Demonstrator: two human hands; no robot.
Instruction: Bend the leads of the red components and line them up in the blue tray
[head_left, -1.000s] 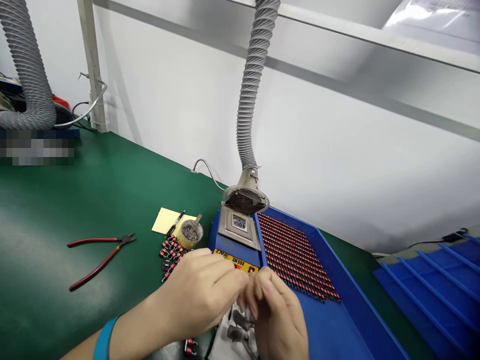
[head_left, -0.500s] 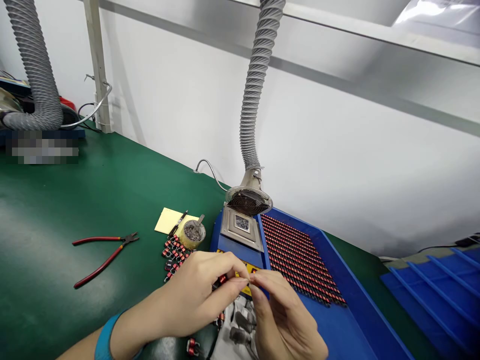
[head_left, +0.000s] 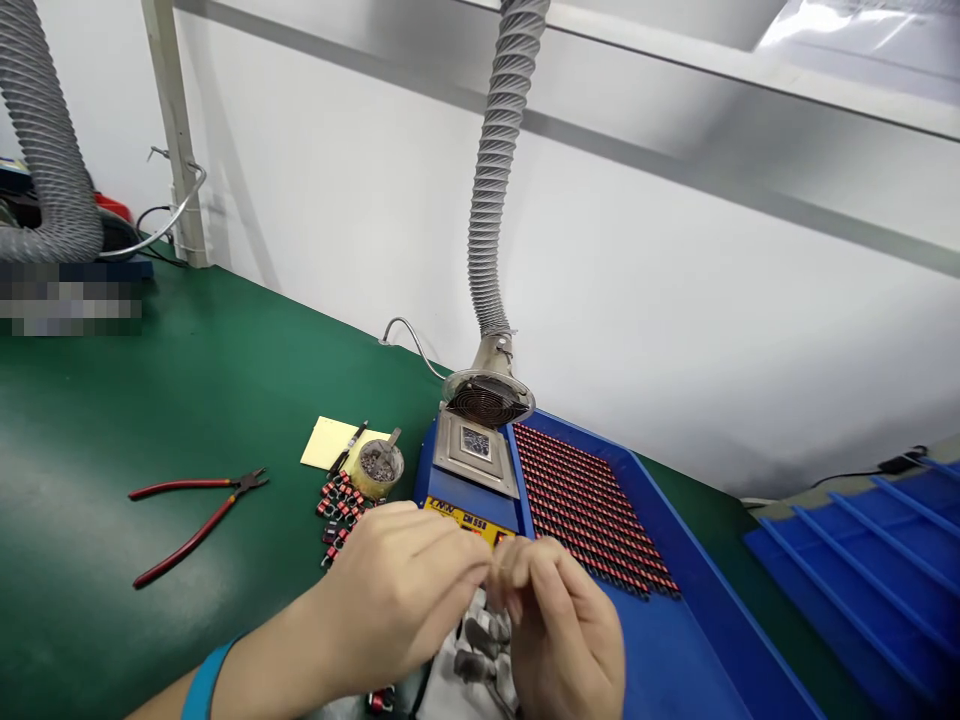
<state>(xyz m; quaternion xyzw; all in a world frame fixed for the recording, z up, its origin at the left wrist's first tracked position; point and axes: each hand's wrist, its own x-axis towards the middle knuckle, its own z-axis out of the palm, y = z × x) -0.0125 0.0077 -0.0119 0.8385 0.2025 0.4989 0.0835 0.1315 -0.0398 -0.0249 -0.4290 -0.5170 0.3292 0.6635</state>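
Note:
My left hand (head_left: 405,585), with a teal band at the wrist, is closed, its fingertips pinched together. Right beside it, my right hand (head_left: 562,620) has its fingers curled, and the fingertips of both hands meet. Whatever is between them is hidden or too small to name. Below the hands lies a white cloth (head_left: 450,680) with grey-tipped pieces (head_left: 476,665) on it. Just behind them stands a blue solder pot (head_left: 474,447) with a yellow label (head_left: 457,515). Small red and black coils (head_left: 341,500) lie in a pile left of the hands.
A blue tray (head_left: 675,650) at the right holds rows of red-black coils (head_left: 592,505). Red-handled cutters (head_left: 199,530) lie open at the left. A paste cup (head_left: 377,468), pen (head_left: 349,448) and yellow paper (head_left: 322,440) sit behind the pile. An exhaust hose (head_left: 495,180) hangs over the pot.
The right hand's fingers have curled in and turned, and both hands stay together at the fingertips. The left hand's fingers have closed more. The whole view has shifted slightly.

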